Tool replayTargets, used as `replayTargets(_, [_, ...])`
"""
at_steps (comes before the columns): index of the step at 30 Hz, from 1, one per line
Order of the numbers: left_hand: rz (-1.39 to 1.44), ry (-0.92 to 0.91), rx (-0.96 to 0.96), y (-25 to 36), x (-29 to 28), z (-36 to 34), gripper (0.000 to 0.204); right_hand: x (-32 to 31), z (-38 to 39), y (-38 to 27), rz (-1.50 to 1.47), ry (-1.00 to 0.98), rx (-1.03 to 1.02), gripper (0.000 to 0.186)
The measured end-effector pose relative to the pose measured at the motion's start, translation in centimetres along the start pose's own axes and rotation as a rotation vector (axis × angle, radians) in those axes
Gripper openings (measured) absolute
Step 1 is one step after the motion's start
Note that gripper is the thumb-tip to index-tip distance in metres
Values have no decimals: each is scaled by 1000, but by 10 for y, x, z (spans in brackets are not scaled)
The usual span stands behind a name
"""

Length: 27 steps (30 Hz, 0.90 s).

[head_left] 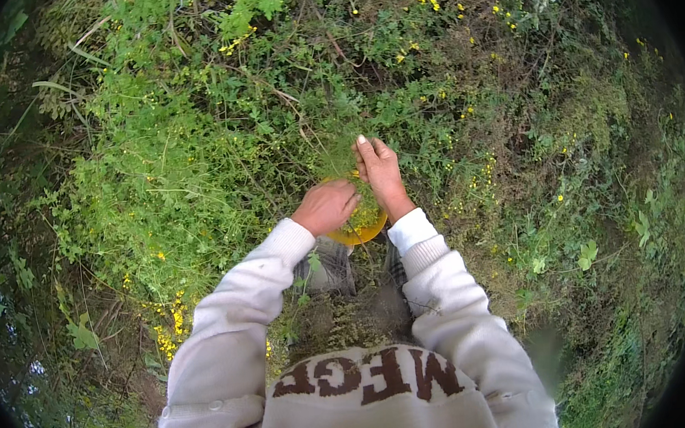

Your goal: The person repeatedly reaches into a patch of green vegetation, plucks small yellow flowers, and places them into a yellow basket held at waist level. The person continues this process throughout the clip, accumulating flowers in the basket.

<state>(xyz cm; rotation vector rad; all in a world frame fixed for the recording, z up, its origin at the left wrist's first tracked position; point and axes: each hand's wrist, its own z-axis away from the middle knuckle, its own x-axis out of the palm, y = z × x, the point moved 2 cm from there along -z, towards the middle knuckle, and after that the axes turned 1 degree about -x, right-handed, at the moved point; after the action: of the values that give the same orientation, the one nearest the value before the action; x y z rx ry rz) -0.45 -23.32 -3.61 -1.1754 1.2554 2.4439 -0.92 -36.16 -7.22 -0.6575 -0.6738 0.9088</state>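
A yellow round bowl [363, 236] sits low in front of my legs, with small green and yellow plant bits inside. Over its left side, my left hand [327, 205] is closed, knuckles up; whatever its curled fingers hold is hidden. My right hand [381, 173] is raised above the bowl's right rim, its thumb pressed to the curled fingers. Thin green stems [339, 151] of a flowering plant pass close to those fingertips, but I cannot make out what is pinched.
Dense green bushes [159, 165] surround me on the left and ahead. Small yellow flowers [171, 325] cluster at the lower left, and others dot the growth at the upper right. Dry brownish twigs [505, 118] tangle on the right.
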Motion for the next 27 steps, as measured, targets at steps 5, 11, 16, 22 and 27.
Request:
replayTargets(5, [295, 99, -297, 4, -11, -3, 32, -21, 30, 4, 112, -24, -49, 30])
replayTargets(11, [111, 129, 80, 12, -10, -20, 25, -15, 66, 8, 144, 47, -119, 31])
replayTargets(16, [-33, 46, -2, 19, -20, -26, 15, -55, 105, 26, -85, 136, -36, 30])
replayTargets(22, [-227, 105, 352, 45, -24, -78, 19, -85, 99, 85, 306, 271, -30, 32])
replayTargets(27, [56, -207, 31, 46, 8, -148, 43, -95, 108, 96, 380, 274, 37, 33])
